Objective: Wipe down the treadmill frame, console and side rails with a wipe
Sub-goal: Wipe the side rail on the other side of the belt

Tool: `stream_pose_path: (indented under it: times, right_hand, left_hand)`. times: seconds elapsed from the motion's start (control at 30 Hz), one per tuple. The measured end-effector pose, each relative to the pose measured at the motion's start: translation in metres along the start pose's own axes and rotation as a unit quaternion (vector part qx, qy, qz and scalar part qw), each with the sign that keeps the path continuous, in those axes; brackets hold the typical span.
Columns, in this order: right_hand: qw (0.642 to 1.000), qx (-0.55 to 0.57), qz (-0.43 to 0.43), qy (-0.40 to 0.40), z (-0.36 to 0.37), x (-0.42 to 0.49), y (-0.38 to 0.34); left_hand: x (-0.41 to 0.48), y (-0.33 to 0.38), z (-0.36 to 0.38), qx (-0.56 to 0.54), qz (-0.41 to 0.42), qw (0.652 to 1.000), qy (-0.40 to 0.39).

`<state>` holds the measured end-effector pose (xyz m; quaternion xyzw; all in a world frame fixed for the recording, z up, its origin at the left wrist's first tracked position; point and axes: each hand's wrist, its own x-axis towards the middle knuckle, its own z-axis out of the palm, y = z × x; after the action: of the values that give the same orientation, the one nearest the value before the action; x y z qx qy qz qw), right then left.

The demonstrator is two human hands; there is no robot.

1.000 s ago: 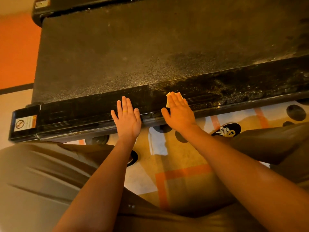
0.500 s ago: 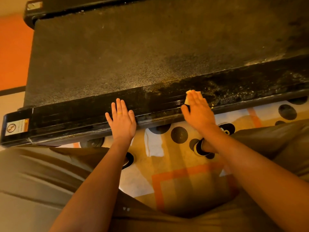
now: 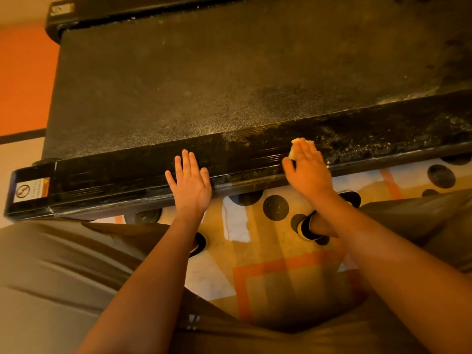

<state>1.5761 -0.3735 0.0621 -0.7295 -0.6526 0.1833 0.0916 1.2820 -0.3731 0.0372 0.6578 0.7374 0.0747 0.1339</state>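
Note:
A black treadmill lies across the view, its belt (image 3: 204,80) above and its near side rail (image 3: 115,180) running left to right. My left hand (image 3: 190,185) rests flat on the rail with straight, spread fingers. My right hand (image 3: 307,167) presses a small pale wipe (image 3: 293,152) onto the rail with flat fingers; only the wipe's edges show past the fingertips and thumb. The rail to the right of that hand is dusty and speckled (image 3: 383,146); to the left it looks darker and streaked.
A warning sticker (image 3: 30,190) marks the rail's left end cap. Below the rail lies a patterned mat (image 3: 275,251) with black dots and orange lines. My knees in grey trousers (image 3: 51,277) flank it. A foot in a dark shoe (image 3: 306,227) sits beneath my right forearm.
My right hand has slid the wipe rightwards along the rail toward the dusty stretch. My left hand has stayed flat on the rail at about the same spot.

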Motion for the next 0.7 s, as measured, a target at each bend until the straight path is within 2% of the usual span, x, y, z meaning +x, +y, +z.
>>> stream_pose_path:
  times: [0.17, 0.43, 0.57, 0.7]
  right_hand:
    - [0.998, -0.009, 0.059, -0.003, 0.005, -0.003, -0.008]
    - [0.986, -0.028, -0.129, -0.101, 0.050, -0.021, -0.119]
    - [0.981, -0.015, -0.141, -0.134, 0.053, -0.003, -0.145]
    - [0.982, -0.031, -0.152, -0.109, 0.051, 0.000, -0.128]
  left_hand:
    - [-0.001, 0.001, 0.001, 0.007, -0.001, 1.000, 0.013]
    - [0.000, 0.002, 0.002, 0.002, -0.005, 1.000, 0.017]
    - [0.000, 0.001, 0.002, 0.001, -0.007, 1.000, 0.006]
    - [0.000, 0.003, 0.003, 0.002, -0.009, 1.000, 0.023]
